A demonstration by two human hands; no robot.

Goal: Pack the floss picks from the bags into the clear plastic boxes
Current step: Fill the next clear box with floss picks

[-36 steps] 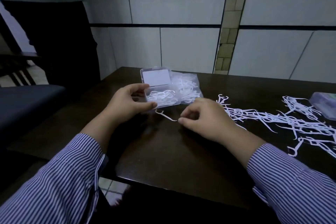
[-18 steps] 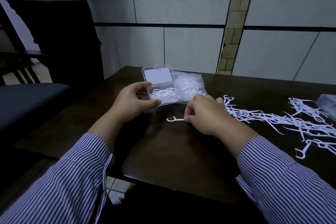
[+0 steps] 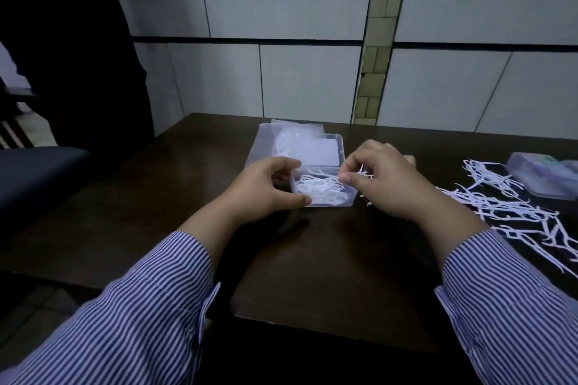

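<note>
Moved since half a second earlier: floss pick (image 3: 362, 169) lifted off the table (image 3: 312, 259), now over the right rim of the clear plastic box (image 3: 323, 189).

Pinched between thumb and forefinger of the right hand (image 3: 386, 181). Box open, lid raised behind, partly filled with white picks, gripped at its near left corner by the left hand (image 3: 266, 189). Bag (image 3: 291, 137) of picks directly behind the box. Loose picks (image 3: 506, 206) scattered to the right, second box (image 3: 544, 175) at the far right edge.
</note>
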